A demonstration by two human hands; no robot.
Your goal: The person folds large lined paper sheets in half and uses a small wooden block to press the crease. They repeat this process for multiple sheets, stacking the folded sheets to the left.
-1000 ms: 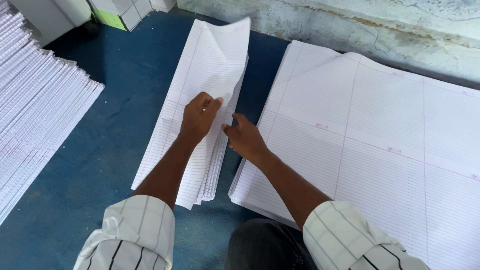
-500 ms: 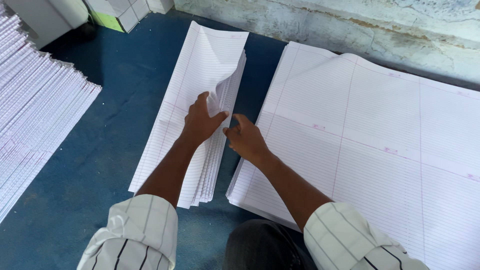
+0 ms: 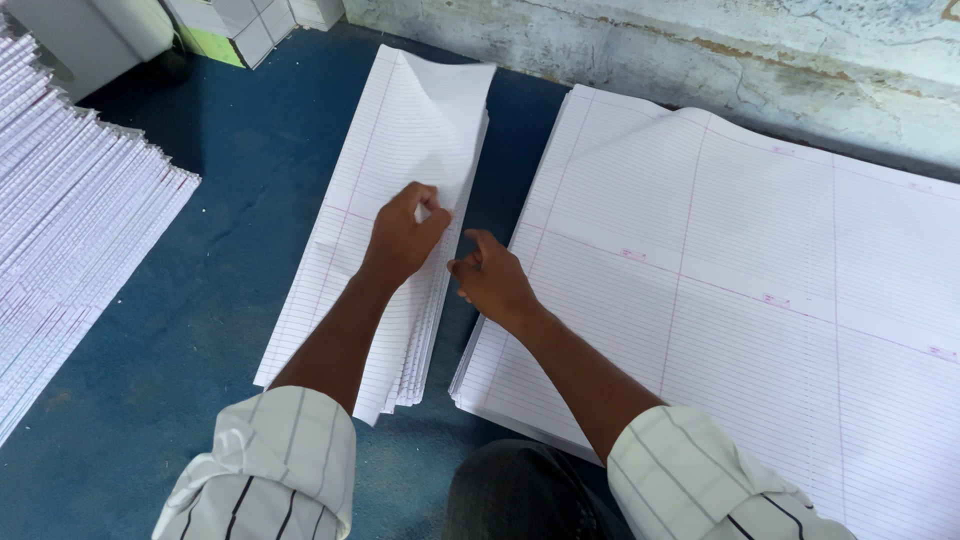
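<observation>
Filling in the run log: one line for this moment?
left hand: pressing folded ruled sheets | right hand: at stack edge | large ruled sheets: flat, right

Left hand (image 3: 405, 238) presses folded ruled sheets (image 3: 395, 190), fingers seemingly curled; right hand (image 3: 490, 280) beside stack edge.

Boxes (image 3: 235, 25): upper left of frame, rectangular, white with one green face. Second white box (image 3: 318, 12) at the top edge beside them.
</observation>
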